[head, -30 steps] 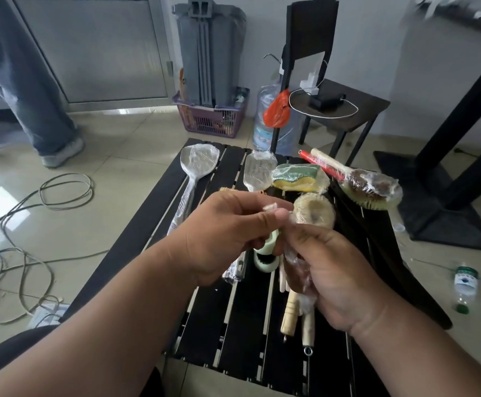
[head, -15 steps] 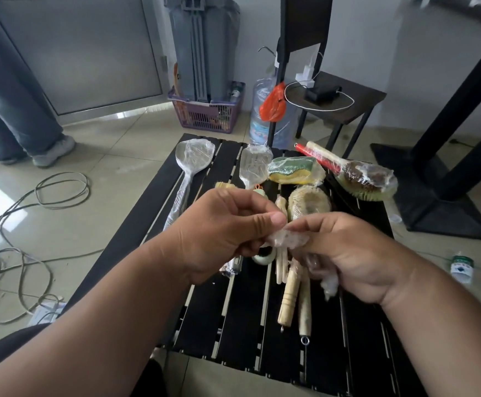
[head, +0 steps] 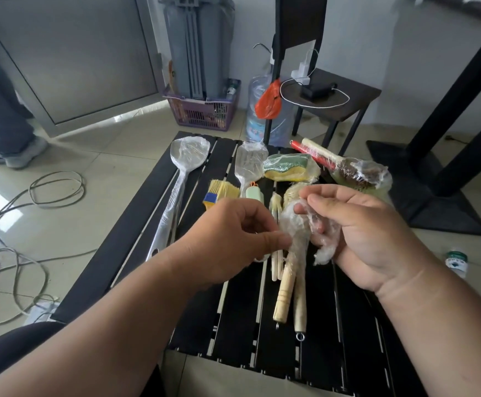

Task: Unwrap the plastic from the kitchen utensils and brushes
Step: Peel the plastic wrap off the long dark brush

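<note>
Above the black slatted table (head: 233,325), my right hand (head: 359,233) holds a crumpled wad of clear plastic wrap (head: 302,222), and my left hand (head: 230,239) pinches its left edge. Below them lie two wooden-handled brushes (head: 283,293), partly hidden. A plastic-wrapped ladle (head: 182,167), wrapped slotted spatula (head: 249,164), wrapped yellow-green sponge (head: 289,167) and wrapped round brush with red and cream handles (head: 356,171) lie at the table's far side. A bare yellow pastry brush (head: 220,193) and a green small brush (head: 255,193) lie in the middle.
A chair (head: 331,90) with a charger, a water jug (head: 257,110) with an orange bag, and a purple basket (head: 202,110) stand beyond the table. Cables (head: 13,224) cover the floor on the left. A person's legs (head: 1,124) are far left. A small bottle (head: 457,262) lies right.
My hands have drawn slightly apart and my right hand has opened palm-up with the plastic bunched in it. The pastry brush and green brush are now uncovered from behind my left hand.
</note>
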